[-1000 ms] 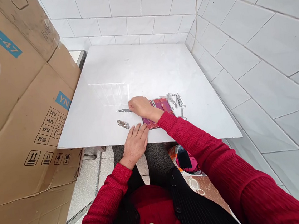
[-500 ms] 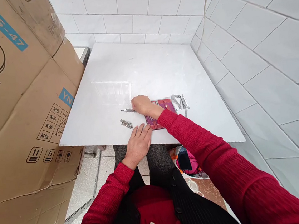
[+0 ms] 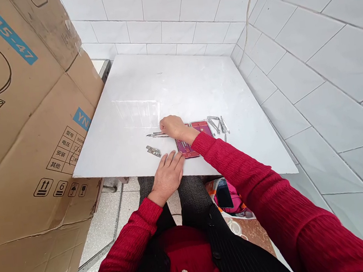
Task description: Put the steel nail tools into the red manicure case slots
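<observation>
A dark red manicure case [image 3: 189, 151] lies unfolded on the white table, with slim metal tools inside its left half. My left hand [image 3: 169, 171] rests flat at the near edge, its fingertips against the case's lower left corner. Reaching across the case, my right hand [image 3: 172, 126] is closed with its fingers curled under and hidden; whatever it holds cannot be made out. Slim metal tools [image 3: 155, 135] lie just left of that hand. Nail clippers [image 3: 223, 125] and metal nippers [image 3: 213, 124] are to the right of the case. Small patterned metal pieces [image 3: 153, 151] lie left of it.
The white tabletop [image 3: 188, 78] meets tiled walls [image 3: 166, 6] at the back and right. A large cardboard box [image 3: 22, 149] stands along the left side. Below the table's front edge, a bag [image 3: 236, 199] holds a dark phone [image 3: 224, 194]. A clear plastic sheet [image 3: 137, 112] lies behind the tools.
Slightly more of the slim tools shows beside my right hand. My left hand stays in place, and the view has shifted a little.
</observation>
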The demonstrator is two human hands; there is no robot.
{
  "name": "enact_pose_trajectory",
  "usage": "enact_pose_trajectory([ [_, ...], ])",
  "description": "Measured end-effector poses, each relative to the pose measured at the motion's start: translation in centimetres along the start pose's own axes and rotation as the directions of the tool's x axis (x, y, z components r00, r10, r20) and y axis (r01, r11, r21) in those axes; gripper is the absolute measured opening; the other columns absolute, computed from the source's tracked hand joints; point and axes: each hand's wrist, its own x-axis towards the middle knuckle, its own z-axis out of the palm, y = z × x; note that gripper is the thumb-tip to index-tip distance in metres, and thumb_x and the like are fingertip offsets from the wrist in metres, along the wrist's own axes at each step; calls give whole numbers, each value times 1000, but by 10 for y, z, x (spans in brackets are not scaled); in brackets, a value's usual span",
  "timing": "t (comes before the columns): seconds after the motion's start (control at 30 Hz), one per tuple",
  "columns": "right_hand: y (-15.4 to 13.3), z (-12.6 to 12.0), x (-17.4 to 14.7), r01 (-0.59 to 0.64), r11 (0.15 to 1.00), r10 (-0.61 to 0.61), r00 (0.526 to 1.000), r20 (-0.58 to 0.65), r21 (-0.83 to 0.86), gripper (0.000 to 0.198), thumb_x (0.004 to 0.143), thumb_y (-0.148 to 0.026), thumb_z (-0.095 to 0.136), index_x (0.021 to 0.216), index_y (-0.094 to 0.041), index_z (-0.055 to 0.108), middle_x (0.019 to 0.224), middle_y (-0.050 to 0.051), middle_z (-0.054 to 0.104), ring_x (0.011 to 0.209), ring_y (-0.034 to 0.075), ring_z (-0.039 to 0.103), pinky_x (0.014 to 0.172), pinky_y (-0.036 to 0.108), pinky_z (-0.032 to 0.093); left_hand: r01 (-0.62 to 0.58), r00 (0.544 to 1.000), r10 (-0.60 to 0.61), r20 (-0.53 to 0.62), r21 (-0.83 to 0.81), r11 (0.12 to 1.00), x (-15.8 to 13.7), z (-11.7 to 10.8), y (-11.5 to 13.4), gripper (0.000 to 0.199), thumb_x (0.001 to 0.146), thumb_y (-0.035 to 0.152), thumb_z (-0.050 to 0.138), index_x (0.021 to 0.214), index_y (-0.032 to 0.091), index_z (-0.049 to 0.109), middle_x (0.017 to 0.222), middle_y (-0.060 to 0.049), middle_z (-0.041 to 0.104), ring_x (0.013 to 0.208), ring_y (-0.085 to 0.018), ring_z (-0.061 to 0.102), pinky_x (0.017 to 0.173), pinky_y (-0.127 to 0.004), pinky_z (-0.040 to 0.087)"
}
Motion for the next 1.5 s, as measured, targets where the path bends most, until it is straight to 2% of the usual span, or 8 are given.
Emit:
enact_pose_trajectory([
  [0.33,-11,-5,2,145,976,-143,989,25,-164,31,90,-6,53,110,-6,76,107,27,75,109,34,72,86,37,52,-5,1000,5,-21,-5,1000,0,1,-1,41,103,18,47,142,14,59,149,-11,60,140,-29,53,119,-49,41],
  [0.73,-7,-3,9,119,982,-103,988,115,-147,32,88,-2,55,109,-6,77,109,27,76,107,35,73,85,37,55,3,1000,-3,-2,-18,1000,0,0,0,44,102,18,47,144,16,57,150,-12,59,142,-29,52,120,-49,40],
  [0.9,-6,-1,7,94,993,-91,994,52,-66,28,88,-4,55,105,-7,77,107,24,77,102,31,73,84,33,51,-1,1000,1,-10,5,1000,0,0,0,41,103,18,46,141,14,59,149,-11,60,140,-29,53,119,-48,41],
  [1.03,13,-8,-1,5,985,3,999,-46,174,24,89,-7,53,99,-11,74,98,14,78,87,23,70,75,28,48,3,1000,-3,1,-12,1000,1,-1,0,43,101,17,47,143,16,58,150,-11,59,142,-29,52,119,-49,41],
  [1.13,40,-9,-12,-66,870,115,991,-71,488,25,85,-6,53,103,-11,71,79,6,74,68,16,65,69,24,48,6,1000,-6,0,-29,1000,1,-2,-1,47,100,16,48,146,17,56,151,-12,58,143,-28,51,120,-49,40],
  [1.23,68,-1,-26,-80,673,173,984,-51,735,49,81,-4,56,129,-10,62,65,-3,67,54,12,58,61,23,48,6,1000,-6,-3,-39,999,1,-1,-1,49,99,15,48,147,18,55,151,-12,58,143,-29,52,120,-50,40],
  [1.3,81,6,-36,-57,578,181,982,-59,814,57,80,-5,58,137,-12,58,62,-6,64,51,11,55,57,22,48,7,1000,-7,-4,-42,999,2,0,-2,48,99,14,48,147,18,55,151,-12,58,143,-29,52,120,-50,40],
  [1.5,93,24,-55,-64,456,236,970,-51,888,39,83,-13,64,123,-13,65,60,-6,64,48,10,55,53,21,48,1,1000,-1,-18,-18,1000,4,0,-2,43,101,16,47,142,16,59,149,-10,60,139,-30,55,118,-49,42],
])
